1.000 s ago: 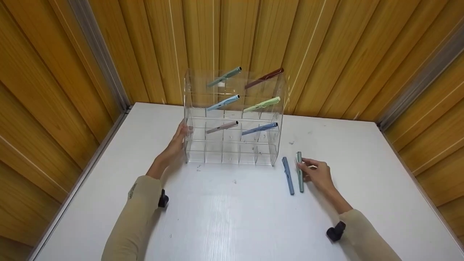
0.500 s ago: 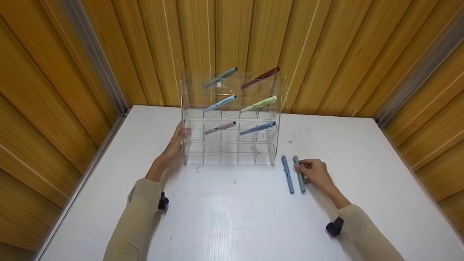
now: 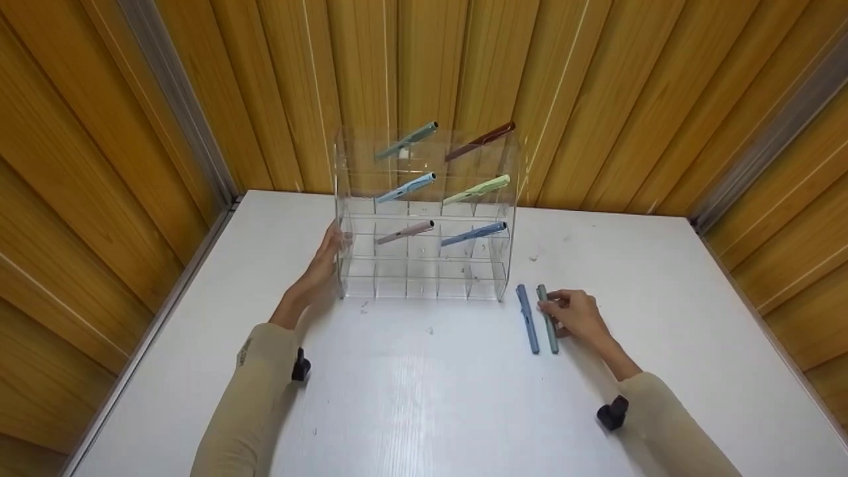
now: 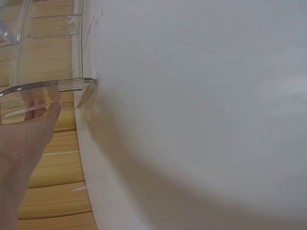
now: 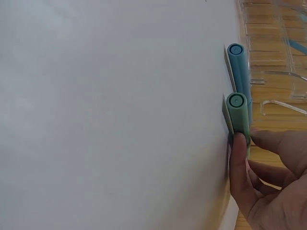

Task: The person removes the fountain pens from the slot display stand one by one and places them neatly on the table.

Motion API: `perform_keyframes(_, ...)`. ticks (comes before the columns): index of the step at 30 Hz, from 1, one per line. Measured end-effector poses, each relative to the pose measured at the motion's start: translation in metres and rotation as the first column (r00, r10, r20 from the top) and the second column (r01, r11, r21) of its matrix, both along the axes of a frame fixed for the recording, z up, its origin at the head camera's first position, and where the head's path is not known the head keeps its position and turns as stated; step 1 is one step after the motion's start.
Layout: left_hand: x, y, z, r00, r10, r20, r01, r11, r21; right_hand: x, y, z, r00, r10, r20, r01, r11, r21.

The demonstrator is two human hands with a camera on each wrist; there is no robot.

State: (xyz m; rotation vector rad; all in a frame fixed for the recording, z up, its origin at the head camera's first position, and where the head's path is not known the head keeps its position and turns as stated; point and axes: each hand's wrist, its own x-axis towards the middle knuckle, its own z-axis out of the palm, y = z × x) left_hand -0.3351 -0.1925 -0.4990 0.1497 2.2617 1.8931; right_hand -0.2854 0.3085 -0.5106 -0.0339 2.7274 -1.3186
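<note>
My right hand (image 3: 578, 315) pinches a grey-green pen (image 3: 547, 321) between thumb and fingers, low at the table surface. Close to its left, roughly parallel, lies a blue pen (image 3: 528, 320). In the right wrist view the round ends of the green pen (image 5: 237, 101) and blue pen (image 5: 236, 50) face the camera. My left hand (image 3: 318, 265) rests against the left side of a clear acrylic pen rack (image 3: 422, 286), its fingers fairly straight. Seen in the left wrist view, the fingertips (image 4: 53, 111) touch the rack's side panel (image 4: 48, 86) and partly show through it.
Several pens lie tilted in the rack: teal (image 3: 407, 140), dark red (image 3: 482, 141), light blue (image 3: 405, 188), pale green (image 3: 478, 189), pinkish (image 3: 405, 232) and blue (image 3: 474, 234). The white table (image 3: 397, 397) meets wood-look walls (image 3: 424, 66) behind the rack.
My right hand has drawn the green pen's far end slightly toward me, and the pen now lies tilted much like the blue one. My left hand keeps its place at the rack.
</note>
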Motion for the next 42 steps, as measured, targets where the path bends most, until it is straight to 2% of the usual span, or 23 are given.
perform_keyframes(8, 0.000, 0.000, -0.001, 1.000, 0.006, 0.005, -0.006, 1.000, 0.001, 0.001, 0.008, 0.003, 0.999, 0.030, 0.012, -0.030, 0.999, -0.043)
perform_keyframes(15, 0.000, -0.002, 0.000, 1.000, -0.013, 0.004, 0.013, 1.000, 0.023, 0.005, 0.011, 0.015, 1.000, 0.023, -0.007, -0.023, 0.997, -0.067)
perform_keyframes(23, 0.001, -0.003, 0.002, 1.000, -0.004, 0.008, 0.004, 0.999, 0.045, 0.010, 0.001, 0.034, 0.984, 0.176, 0.003, -0.174, 0.976, -0.133)
perform_keyframes(28, 0.003, -0.002, 0.001, 1.000, -0.021, -0.016, 0.022, 0.999, 0.043, 0.008, -0.016, 0.042, 0.980, 0.187, -0.068, -0.196, 0.967, -0.164)
perform_keyframes(31, 0.002, -0.001, 0.001, 1.000, -0.026, -0.018, 0.026, 0.998, 0.049, 0.004, -0.027, 0.045, 0.973, 0.176, -0.152, -0.205, 0.958, -0.201)
perform_keyframes(36, 0.001, -0.002, -0.001, 1.000, -0.022, 0.006, 0.022, 0.999, 0.034, 0.000, -0.046, 0.052, 0.944, 0.150, -0.293, -0.232, 0.935, -0.267)
perform_keyframes(38, 0.001, -0.002, -0.001, 1.000, -0.029, 0.000, 0.029, 0.999, 0.028, -0.001, -0.052, 0.055, 0.940, 0.126, -0.317, -0.221, 0.933, -0.284)
perform_keyframes(42, 0.002, -0.002, -0.001, 0.999, -0.037, -0.018, 0.037, 0.999, 0.012, -0.004, -0.062, 0.060, 0.946, 0.082, -0.315, -0.186, 0.930, -0.317)
